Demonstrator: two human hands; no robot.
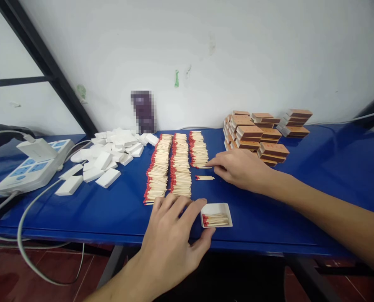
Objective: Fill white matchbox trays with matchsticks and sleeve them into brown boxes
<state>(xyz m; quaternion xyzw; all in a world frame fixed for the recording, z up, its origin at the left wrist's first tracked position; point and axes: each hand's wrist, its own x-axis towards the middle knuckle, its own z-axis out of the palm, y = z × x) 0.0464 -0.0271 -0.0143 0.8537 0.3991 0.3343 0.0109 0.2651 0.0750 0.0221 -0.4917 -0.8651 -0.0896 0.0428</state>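
A white tray partly filled with red-tipped matches lies near the table's front edge. My left hand grips its left end between thumb and index finger. Above the tray, my right hand reaches in from the right; its index fingertip touches the lower end of the rightmost match column, and its other fingers are curled. Just below that fingertip lies a small separate group of matches. Two longer match columns, the middle one and the left one, stand beside it.
White empty trays are heaped at the left. Brown matchboxes are stacked at the back right. A power strip with cables sits at the far left of the blue table. A pixelated dark object leans on the wall.
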